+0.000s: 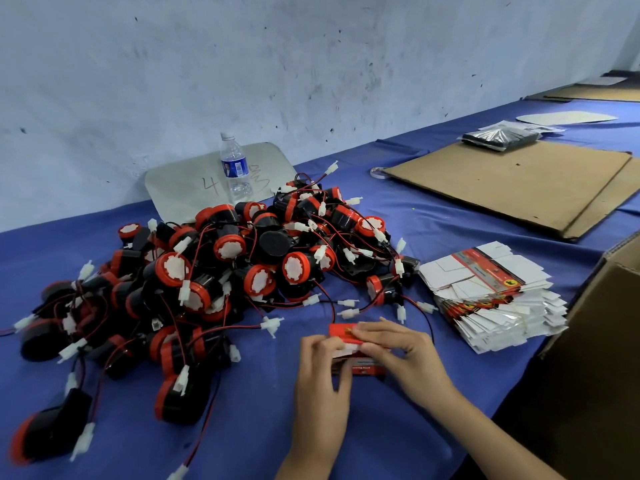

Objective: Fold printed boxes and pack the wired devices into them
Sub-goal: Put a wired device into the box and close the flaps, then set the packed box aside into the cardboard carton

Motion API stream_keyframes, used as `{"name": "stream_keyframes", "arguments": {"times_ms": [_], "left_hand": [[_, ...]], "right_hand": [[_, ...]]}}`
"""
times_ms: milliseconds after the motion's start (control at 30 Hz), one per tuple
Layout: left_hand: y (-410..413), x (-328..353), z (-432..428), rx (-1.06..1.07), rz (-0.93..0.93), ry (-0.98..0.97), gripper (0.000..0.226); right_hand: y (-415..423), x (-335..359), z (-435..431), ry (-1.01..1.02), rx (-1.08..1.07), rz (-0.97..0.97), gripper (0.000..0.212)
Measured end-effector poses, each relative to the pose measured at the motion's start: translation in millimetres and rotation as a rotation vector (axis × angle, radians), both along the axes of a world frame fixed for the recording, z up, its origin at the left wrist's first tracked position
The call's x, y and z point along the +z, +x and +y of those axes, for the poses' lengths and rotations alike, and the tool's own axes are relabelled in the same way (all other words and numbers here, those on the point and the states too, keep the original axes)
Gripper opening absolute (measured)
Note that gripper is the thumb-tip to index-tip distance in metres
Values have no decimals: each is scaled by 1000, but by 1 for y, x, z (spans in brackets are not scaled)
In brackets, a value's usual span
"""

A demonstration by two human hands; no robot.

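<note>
Both hands hold a small red printed box (pixel 358 351) just above the blue worktop (pixel 433 223). The left hand (pixel 320 379) curls round its left end, and the right hand (pixel 401 351) pinches the top flap. The pile of red-and-black wired devices (pixel 214 268) lies just behind and to the left. A stack of flat printed boxes (pixel 491 296) sits to the right, beside a cardboard carton (pixel 595 341).

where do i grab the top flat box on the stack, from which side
Its white flaps at the left edge, from the left, where the left hand and right hand hold the red box. The top flat box lies flat on a fanned stack, so pinching that free edge should lift it alone.
</note>
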State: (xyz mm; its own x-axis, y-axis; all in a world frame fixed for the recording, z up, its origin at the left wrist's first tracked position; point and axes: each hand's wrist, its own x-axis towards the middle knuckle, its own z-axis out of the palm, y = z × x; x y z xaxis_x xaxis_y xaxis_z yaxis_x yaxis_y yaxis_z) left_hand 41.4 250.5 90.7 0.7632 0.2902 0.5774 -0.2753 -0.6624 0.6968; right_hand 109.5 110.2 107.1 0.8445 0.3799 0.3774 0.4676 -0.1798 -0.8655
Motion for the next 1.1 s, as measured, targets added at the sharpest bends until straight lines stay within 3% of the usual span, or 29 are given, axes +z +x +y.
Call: {"name": "stream_keyframes", "arguments": {"times_ms": [100,300,767,933,1100], "left_hand": [[1,-1,5,14,-19,-136,40],[2,-6,11,42,-10,-66,18],[4,4,26,-43,-8,-20,15],[3,4,28,-40,23,3,14],[0,2,33,-76,76,-1,20]], "right_hand": [[-1,-3,1,-24,21,-27,24],[-1,-3,-2,-37,48,-62,24],[2,6,-20,-264,289,-18,39],[3,10,-21,-349,316,-84,39],[6,8,-29,-563,338,-229,47]]}}
